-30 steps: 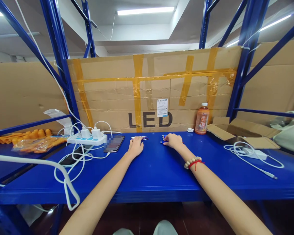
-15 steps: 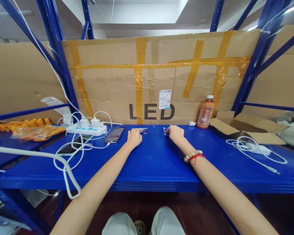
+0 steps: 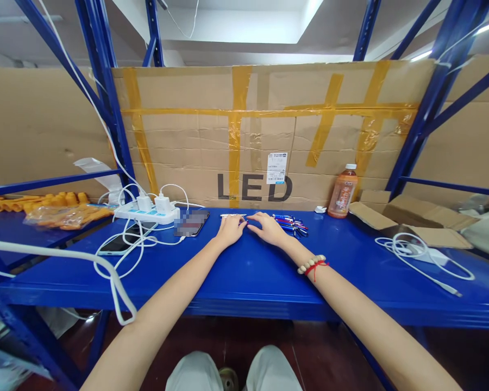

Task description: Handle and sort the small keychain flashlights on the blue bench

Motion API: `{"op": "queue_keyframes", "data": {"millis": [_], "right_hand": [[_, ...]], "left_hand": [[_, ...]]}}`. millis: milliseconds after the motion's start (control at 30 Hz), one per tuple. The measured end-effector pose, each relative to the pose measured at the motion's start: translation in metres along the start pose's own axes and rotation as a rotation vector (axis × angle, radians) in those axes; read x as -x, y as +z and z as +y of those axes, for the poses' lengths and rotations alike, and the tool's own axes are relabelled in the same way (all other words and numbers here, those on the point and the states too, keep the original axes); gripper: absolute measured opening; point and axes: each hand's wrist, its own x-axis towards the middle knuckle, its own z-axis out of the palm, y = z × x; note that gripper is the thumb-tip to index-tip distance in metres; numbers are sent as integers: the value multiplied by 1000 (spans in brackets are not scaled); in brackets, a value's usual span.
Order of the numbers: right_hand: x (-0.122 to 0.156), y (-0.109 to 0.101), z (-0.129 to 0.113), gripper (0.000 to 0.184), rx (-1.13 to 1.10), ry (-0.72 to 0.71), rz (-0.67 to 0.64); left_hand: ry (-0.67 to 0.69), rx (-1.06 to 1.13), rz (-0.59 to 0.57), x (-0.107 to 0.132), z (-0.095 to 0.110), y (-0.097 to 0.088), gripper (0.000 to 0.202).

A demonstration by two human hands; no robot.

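My left hand [image 3: 230,230] lies low on the blue tabletop, its fingers curled over a few pens [image 3: 233,215] whose silvery-white edge shows past the fingertips. My right hand [image 3: 268,229] is close beside it, thumb and forefinger apart and pointing left at the pen ends; I see nothing held in it. Small dark and red tips show between the two hands. Just right of my right hand lies a loose pile of blue, red and white pens [image 3: 292,224]. The palms hide part of what lies beneath.
To the left are a white power strip [image 3: 146,213] with chargers, tangled white cables, a phone [image 3: 193,223] and another phone [image 3: 126,239]. An orange drink bottle [image 3: 342,193], an open cardboard box [image 3: 411,214] and a coiled white cable [image 3: 424,255] stand right. A cardboard wall [image 3: 187,141] closes the back.
My right hand has moved left from the pen pile to beside my left hand, uncovering the pile. My left hand stays over its pens. The view has shifted slightly.
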Motion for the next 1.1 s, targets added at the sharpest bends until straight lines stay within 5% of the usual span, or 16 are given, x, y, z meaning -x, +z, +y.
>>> {"op": "queue_keyframes", "data": {"millis": [267,533,800,1100], "right_hand": [[0,-4,2,29,-187,-32,53],[-1,8,5,37,-387,62,8],[0,0,2,19,-176,167,107],[0,-1,8,17,-286,139,176]], "left_hand": [[-63,469,-36,-3,-1,11,17],[-93,476,-44,0,-1,9,20],[-316,426,111,0,4,4,22],[-179,559,154,-6,-1,3,11]]}}
